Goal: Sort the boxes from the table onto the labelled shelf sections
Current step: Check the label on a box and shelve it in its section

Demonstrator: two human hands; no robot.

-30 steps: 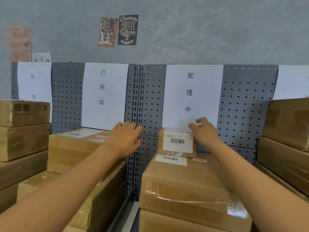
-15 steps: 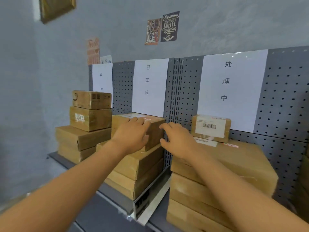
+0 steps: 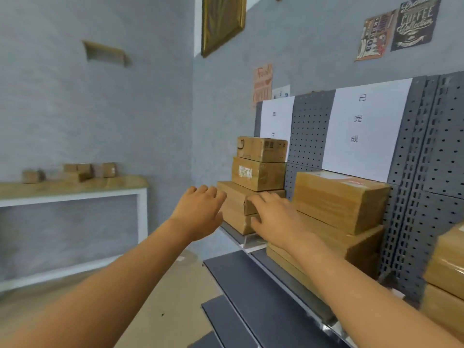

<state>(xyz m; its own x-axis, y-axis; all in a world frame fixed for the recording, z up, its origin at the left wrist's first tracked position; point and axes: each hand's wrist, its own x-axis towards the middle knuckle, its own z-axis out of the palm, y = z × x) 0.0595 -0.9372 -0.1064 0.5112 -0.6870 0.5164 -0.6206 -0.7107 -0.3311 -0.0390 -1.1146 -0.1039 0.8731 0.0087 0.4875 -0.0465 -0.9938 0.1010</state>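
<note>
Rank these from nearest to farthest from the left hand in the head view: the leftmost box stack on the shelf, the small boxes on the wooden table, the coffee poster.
From the left hand:
1. Leftmost box stack, just right of it on the shelf.
2. Small boxes on the wooden table, far left across the room.
3. Coffee poster, high on the wall, upper right.

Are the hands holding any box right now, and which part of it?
No. The left hand and the right hand are both open in the air in front of the stacked cardboard boxes, holding nothing.

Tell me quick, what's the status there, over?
Left hand and right hand open, holding nothing. Small boxes wait on the table at left. Nothing in the way.
</note>
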